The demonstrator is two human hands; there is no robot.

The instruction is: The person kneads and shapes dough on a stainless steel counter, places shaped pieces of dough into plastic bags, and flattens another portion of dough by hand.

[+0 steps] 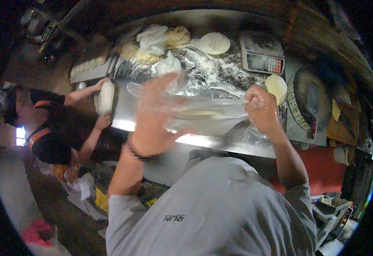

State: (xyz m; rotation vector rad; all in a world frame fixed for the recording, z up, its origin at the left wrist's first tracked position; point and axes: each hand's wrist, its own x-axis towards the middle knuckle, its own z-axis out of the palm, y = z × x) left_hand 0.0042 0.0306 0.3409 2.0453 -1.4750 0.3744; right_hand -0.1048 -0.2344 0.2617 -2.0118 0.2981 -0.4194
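Note:
A clear plastic bag is stretched sideways above the near edge of a floured metal worktable. My right hand is closed in a fist on its right end. My left hand is blurred, with fingers spread, over the bag's left part; whether it touches the plastic I cannot tell. Something pale shows in or behind the bag. Beyond it lie lumps of dough, crumpled plastic bags and a round floured piece. Another pale round piece is just beyond my right fist.
A digital scale stands at the back right, beside a round dark object with lettering on its rim. At the left, a co-worker holds a long white bundle near a tray of pale pieces. Crates stand low at right.

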